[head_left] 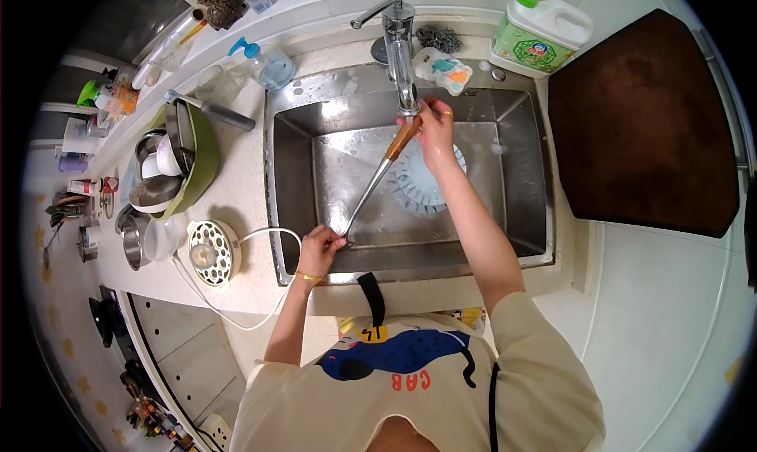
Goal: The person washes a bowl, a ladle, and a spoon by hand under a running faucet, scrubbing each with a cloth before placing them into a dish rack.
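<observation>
Pale countertop runs around a steel sink (292, 160), seen from above your chest. At nine o'clock from the basin, a green dish rack (201, 156) holds bowls and a pan, with a white perforated round appliance (213, 251) at its six o'clock. Your left hand (319, 249) sits at the basin's seven o'clock, by the front wall, fingers closed on the metal end of a long utensil (371, 188). It slants toward one o'clock across the basin, and its wooden handle ends in your right hand (435, 133), which is closed around it just under the spout of the faucet (402, 50). A pale blue ribbed disc (426, 186) lies on the sink floor beneath your right wrist. At two o'clock stands a green-labelled detergent bottle (540, 30). A dark brown board (643, 121) lies at three o'clock.
</observation>
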A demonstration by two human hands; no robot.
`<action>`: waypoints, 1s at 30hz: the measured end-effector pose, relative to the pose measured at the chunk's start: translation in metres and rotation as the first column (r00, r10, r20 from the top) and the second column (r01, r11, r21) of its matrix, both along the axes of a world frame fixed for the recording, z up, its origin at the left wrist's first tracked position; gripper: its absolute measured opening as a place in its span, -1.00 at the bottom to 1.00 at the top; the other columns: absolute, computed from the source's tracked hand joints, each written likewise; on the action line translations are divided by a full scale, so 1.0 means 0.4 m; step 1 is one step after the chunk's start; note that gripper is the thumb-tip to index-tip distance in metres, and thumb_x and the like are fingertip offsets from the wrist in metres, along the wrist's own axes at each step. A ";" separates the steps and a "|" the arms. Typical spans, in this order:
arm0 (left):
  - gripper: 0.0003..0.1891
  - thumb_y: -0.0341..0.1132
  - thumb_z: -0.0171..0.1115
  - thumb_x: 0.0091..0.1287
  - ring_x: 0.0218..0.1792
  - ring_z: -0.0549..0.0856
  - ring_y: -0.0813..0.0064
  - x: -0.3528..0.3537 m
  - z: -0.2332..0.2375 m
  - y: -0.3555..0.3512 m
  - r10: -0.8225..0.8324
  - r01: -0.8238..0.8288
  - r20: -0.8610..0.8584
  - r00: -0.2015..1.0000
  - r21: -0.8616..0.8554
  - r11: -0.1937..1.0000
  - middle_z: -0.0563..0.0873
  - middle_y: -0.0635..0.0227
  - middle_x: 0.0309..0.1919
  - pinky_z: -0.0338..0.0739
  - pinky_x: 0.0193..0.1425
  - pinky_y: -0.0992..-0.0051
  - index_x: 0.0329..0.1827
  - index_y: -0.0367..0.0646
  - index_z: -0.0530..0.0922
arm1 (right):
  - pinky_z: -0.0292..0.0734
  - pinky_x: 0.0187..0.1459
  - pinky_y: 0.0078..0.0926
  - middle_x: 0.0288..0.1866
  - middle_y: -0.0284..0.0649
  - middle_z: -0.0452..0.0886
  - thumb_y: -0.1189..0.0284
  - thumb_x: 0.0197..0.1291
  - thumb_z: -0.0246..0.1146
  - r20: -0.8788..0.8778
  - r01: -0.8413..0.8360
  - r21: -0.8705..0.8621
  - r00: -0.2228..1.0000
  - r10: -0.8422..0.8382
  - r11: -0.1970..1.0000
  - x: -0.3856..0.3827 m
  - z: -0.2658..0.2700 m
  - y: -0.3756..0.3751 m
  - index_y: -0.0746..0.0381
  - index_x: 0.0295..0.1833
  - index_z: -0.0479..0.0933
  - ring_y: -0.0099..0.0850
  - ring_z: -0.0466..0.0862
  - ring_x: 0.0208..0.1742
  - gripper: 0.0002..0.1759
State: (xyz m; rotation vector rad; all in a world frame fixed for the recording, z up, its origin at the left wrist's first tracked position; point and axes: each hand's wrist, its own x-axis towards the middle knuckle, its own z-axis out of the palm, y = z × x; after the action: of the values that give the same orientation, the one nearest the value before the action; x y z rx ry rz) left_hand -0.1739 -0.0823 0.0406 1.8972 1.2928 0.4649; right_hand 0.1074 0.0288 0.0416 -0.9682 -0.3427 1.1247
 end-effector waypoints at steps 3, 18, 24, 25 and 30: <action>-0.81 -0.36 0.31 0.07 -0.55 0.43 0.39 0.045 -0.040 0.018 -0.011 0.009 0.035 0.999 0.051 0.999 0.45 0.26 -0.57 0.30 -0.47 0.47 -0.49 -0.27 0.49 | 0.58 -0.33 -0.39 -0.14 -0.15 0.51 0.35 0.18 0.15 -0.034 -0.226 -0.068 0.974 0.224 0.972 0.001 -0.004 -0.014 0.20 -0.01 0.22 -0.33 0.61 -0.22 -0.66; -0.83 -0.28 0.30 0.10 -0.38 0.46 0.47 0.322 -0.168 0.315 0.141 -0.178 0.491 0.859 0.030 0.984 0.49 0.32 -0.34 0.39 -0.30 0.52 -0.43 -0.18 0.54 | 0.58 -0.10 -0.16 -0.15 0.12 0.52 0.32 0.23 0.11 -0.041 -0.009 -0.155 0.999 0.003 0.988 0.191 0.040 -0.182 0.37 -0.09 0.25 -0.10 0.60 -0.12 -0.66; -0.73 -0.14 0.11 0.26 -0.38 0.47 0.63 0.484 -0.171 0.373 0.507 -0.249 0.534 0.676 -0.482 0.840 0.52 0.44 -0.40 0.37 -0.33 0.61 -0.21 -0.17 0.55 | 0.57 -0.07 -0.12 -0.13 0.15 0.51 0.33 0.26 0.08 0.026 0.188 -0.076 0.982 -0.186 0.979 0.231 0.110 -0.253 0.41 -0.09 0.24 -0.06 0.59 -0.10 -0.66; -0.63 -0.01 0.13 0.23 -0.44 0.51 0.58 0.505 -0.155 0.359 0.537 -0.285 0.544 0.645 -0.481 0.829 0.55 0.41 -0.52 0.41 -0.27 0.54 -0.24 -0.18 0.58 | 0.57 -0.06 -0.14 -0.12 0.15 0.51 0.32 0.26 0.07 0.052 0.234 -0.089 0.972 -0.230 0.968 0.228 0.131 -0.259 0.41 -0.08 0.24 -0.08 0.59 -0.09 -0.66; -0.63 0.03 0.12 0.22 -0.53 0.50 0.61 0.545 -0.132 0.346 0.723 -0.073 0.461 0.515 -0.817 0.572 0.59 0.46 -0.49 0.36 -0.50 0.57 -0.22 -0.10 0.58 | 0.54 0.02 -0.15 -0.07 0.15 0.51 0.29 0.26 0.07 0.151 0.256 -0.080 0.958 -0.242 0.963 0.263 0.168 -0.297 0.40 -0.12 0.31 -0.07 0.55 0.00 -0.66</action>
State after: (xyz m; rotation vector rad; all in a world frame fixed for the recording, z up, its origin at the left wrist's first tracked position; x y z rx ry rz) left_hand 0.0441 0.0560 -0.0123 0.4910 1.0747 0.7838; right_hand 0.2127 -0.0901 0.1090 -1.1482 -0.2710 0.8522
